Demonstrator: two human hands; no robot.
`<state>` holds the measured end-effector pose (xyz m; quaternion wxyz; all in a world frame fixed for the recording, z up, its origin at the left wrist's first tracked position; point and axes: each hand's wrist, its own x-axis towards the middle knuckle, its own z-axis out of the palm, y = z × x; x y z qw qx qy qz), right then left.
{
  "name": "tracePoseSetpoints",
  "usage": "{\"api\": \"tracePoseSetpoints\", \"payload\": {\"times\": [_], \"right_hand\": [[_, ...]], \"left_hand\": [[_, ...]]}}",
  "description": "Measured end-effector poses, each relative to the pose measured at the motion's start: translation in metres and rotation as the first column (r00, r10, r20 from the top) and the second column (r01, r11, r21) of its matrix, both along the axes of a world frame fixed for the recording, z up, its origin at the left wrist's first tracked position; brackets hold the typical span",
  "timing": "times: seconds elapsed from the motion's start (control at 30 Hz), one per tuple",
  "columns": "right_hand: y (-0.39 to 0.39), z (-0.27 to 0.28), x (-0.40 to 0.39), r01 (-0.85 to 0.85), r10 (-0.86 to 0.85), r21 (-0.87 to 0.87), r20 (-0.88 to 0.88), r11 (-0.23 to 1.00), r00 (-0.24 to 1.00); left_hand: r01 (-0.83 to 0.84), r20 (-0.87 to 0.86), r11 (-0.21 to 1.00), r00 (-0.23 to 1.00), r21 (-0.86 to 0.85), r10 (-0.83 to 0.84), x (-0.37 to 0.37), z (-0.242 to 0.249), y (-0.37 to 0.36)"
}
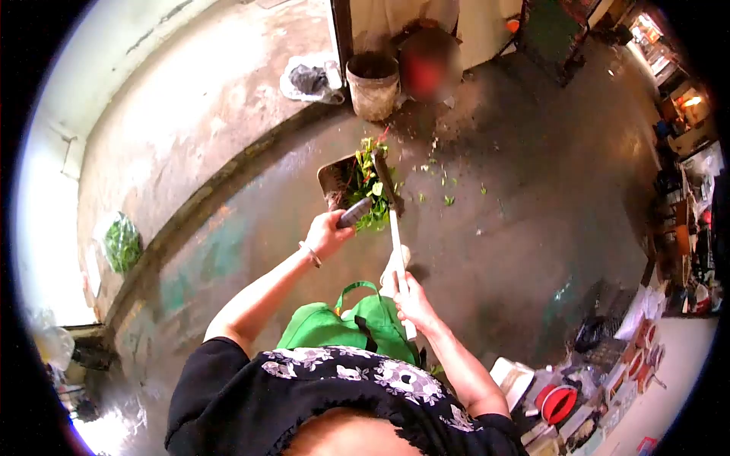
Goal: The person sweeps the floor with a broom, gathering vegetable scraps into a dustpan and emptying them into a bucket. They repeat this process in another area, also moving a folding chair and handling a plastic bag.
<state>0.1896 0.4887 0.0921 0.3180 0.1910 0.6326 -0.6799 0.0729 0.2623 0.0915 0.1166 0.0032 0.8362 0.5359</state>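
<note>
My left hand (328,234) is closed around the grey handle (354,213) of a dustpan (331,179). Green leaves and stems (365,179) lie in and over the dustpan's right side. My right hand (413,299) grips the white stick of a broom (398,242). The broom's dark head (385,176) rests against the right edge of the leaves. Small leaf scraps (449,201) are scattered on the floor to the right of the broom.
A dirty bucket (372,85) stands beyond the dustpan, beside a blurred red container (426,72). A raised ledge (205,176) curves along the left, with a bag of greens (122,243) on it. Clutter with a red basin (557,403) lies at the lower right.
</note>
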Motion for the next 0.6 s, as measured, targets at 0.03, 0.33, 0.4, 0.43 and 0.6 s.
{"api": "tracePoseSetpoints", "payload": {"times": [0.03,0.33,0.4,0.43,0.6], "right_hand": [[0.002,0.0,-0.036,-0.006,0.007,-0.018,0.01,1.0,1.0],[0.013,-0.003,-0.33,-0.044,0.029,-0.103,-0.146,0.994,0.989],[0.005,0.015,-0.386,-0.042,0.031,-0.057,-0.184,0.997,0.982],[0.001,0.02,-0.415,-0.038,0.028,-0.057,-0.181,0.998,0.983],[-0.021,-0.014,-0.536,0.023,-0.052,-0.222,-0.129,0.975,0.99]], "left_hand": [[0.042,-0.135,0.989,0.989,-0.139,-0.061,-0.036,0.002,-0.002],[-0.08,-0.441,0.929,0.892,-0.36,-0.095,-0.303,0.075,0.021],[-0.116,-0.538,0.927,0.837,-0.357,-0.103,-0.352,0.088,0.02],[-0.146,-0.604,0.915,0.788,-0.377,-0.123,-0.377,0.091,0.02],[-0.103,-0.53,0.731,0.757,-0.675,-0.383,-0.493,0.045,0.01]]}}
